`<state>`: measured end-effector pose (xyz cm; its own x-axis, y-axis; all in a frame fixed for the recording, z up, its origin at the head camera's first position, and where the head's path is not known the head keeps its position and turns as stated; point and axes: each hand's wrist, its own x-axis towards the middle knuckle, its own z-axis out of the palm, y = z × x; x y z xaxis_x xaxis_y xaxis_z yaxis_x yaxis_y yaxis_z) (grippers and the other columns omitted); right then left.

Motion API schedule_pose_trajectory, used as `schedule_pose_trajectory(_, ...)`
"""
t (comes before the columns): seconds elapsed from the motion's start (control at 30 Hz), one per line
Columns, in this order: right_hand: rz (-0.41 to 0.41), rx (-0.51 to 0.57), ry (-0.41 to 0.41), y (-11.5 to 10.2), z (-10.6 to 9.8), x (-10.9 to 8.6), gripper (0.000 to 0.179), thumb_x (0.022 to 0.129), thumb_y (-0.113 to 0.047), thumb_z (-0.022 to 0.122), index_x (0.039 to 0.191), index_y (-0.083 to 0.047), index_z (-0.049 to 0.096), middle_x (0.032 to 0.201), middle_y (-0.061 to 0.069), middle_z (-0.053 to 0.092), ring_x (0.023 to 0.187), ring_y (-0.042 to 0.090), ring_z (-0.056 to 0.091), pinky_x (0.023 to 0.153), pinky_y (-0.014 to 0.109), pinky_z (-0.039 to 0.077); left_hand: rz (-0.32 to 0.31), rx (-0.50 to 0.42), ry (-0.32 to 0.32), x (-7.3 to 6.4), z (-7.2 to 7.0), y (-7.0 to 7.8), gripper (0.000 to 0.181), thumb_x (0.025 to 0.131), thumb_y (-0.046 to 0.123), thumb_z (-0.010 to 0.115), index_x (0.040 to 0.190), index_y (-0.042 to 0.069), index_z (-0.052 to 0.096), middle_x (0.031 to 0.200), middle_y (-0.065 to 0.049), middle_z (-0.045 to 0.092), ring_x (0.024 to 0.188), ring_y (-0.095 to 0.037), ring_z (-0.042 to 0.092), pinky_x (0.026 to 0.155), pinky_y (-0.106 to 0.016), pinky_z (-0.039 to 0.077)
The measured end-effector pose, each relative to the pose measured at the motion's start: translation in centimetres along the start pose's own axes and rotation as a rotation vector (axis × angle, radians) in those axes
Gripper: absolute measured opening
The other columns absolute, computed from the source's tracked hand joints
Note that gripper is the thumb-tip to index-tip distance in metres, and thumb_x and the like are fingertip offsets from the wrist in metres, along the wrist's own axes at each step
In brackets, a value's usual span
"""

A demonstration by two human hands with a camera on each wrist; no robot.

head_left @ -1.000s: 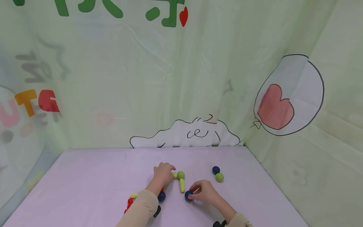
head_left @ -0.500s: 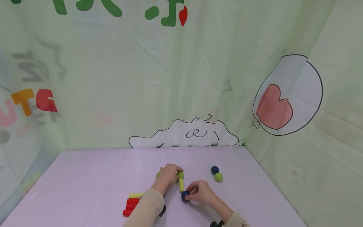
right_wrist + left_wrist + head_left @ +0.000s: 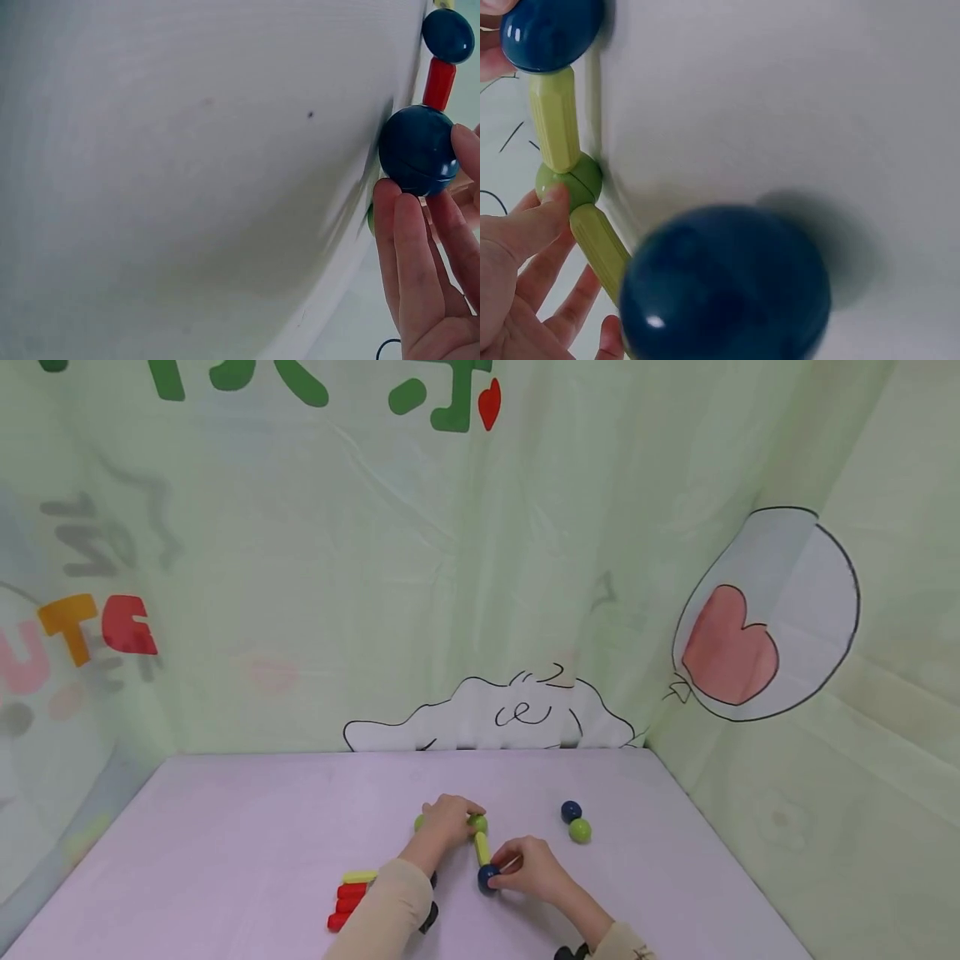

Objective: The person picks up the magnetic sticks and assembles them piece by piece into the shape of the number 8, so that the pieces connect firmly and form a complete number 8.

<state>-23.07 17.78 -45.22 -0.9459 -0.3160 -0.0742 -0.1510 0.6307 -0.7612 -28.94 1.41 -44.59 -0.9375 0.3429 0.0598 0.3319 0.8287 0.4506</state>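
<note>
With thumb and fingers my left hand pinches a green ball. Two ribbed yellow rods join this ball, and the upper yellow rod runs to a blue ball. My right hand holds that blue ball by its fingertips, right at the rod's end. Behind it in the right wrist view are a red rod and another blue ball. A large blurred blue ball sits close to the left wrist camera. A second green ball is partly hidden behind my left wrist.
Left of my left sleeve lie several red rods and a yellow rod. Farther back on the right of the lilac table, a loose blue ball and green ball sit together. A printed curtain rises behind the table.
My left hand has moved right from the sideways yellow rod onto the green ball. The right hand has brought the blue ball slightly left, against the end of the upright-pointing yellow rod.
</note>
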Motion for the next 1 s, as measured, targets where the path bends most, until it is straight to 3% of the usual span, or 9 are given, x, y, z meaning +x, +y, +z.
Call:
schedule_pose_trajectory(0.27, 0.013, 0.001, -0.001, -0.3, 0.2, 0.0, 0.02, 0.07, -0.009, 0.077, 0.086, -0.004, 0.066, 0.08, 0.002, 0.064, 0.07, 0.013, 0.058, 0.062, 0.027, 0.05, -0.013, -0.019, 0.007, -0.6, -1.2, -2.3, 0.036, 0.075, 0.005, 0.066, 0.109, 0.017, 0.067, 0.108, -0.006, 0.063, 0.105, -0.032, 0.053, 0.081, -0.053, 0.038)
schedule_pose_trajectory(0.37, 0.017, 0.0, 0.005, -0.4, 0.2, 0.0, 0.02, 0.07, -0.009, 0.077, 0.086, -0.004, 0.066, 0.081, 0.002, 0.063, 0.07, 0.013, 0.058, 0.062, 0.027, 0.05, -0.066, -0.05, -0.012, -1.0, -2.1, -3.4, 0.037, 0.075, 0.001, 0.064, 0.109, 0.014, 0.067, 0.108, -0.008, 0.062, 0.105, -0.032, 0.053, 0.083, -0.054, 0.039)
schedule_pose_trajectory(0.5, 0.012, -0.01, 0.016, -0.4, 0.4, 0.0, 0.02, 0.07, -0.009, 0.077, 0.086, -0.004, 0.066, 0.081, 0.001, 0.063, 0.07, 0.013, 0.057, 0.061, 0.026, 0.05, -0.11, -0.1, -0.027, -1.7, -3.1, -4.8, 0.031, 0.077, 0.006, 0.065, 0.108, 0.009, 0.067, 0.103, -0.011, 0.062, 0.098, -0.028, 0.056, 0.082, -0.046, 0.044)
schedule_pose_trajectory(0.73, 0.021, -0.013, 0.015, -0.4, 0.4, 0.0, 0.02, 0.07, -0.009, 0.078, 0.085, -0.004, 0.066, 0.08, 0.001, 0.063, 0.07, 0.013, 0.057, 0.062, 0.027, 0.05, -0.091, -0.199, -0.049, -2.0, -3.8, -6.1, 0.028, 0.079, 0.006, 0.067, 0.106, 0.001, 0.065, 0.094, -0.013, 0.063, 0.088, -0.027, 0.057, 0.079, -0.04, 0.047)
schedule_pose_trajectory(1.0, 0.012, -0.016, 0.028, -0.7, 0.6, 0.0, 0.021, 0.07, -0.009, 0.078, 0.085, -0.004, 0.065, 0.08, 0.001, 0.063, 0.07, 0.012, 0.057, 0.062, 0.026, 0.05, -0.056, -0.197, -0.016, -2.1, -3.8, -6.3, 0.023, 0.078, 0.004, 0.067, 0.101, -0.001, 0.066, 0.09, -0.012, 0.064, 0.086, -0.026, 0.059, 0.078, -0.039, 0.047)
